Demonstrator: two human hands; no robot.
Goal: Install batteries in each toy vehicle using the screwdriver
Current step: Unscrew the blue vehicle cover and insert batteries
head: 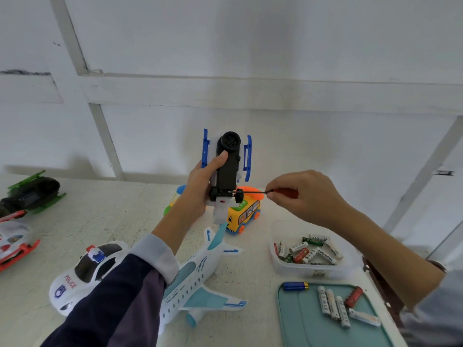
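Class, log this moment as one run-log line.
left hand: holds blue helicopter underside up | right hand: screwdriver tip at underside | batteries: on tray

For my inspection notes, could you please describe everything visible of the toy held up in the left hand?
The blue-and-white toy helicopter looks plastic, with a black underside facing the camera, blue skids at both sides and small black wheels low down. It is held upright above the table, gripped by the left hand; the screwdriver tip meets its underside near the wheels.
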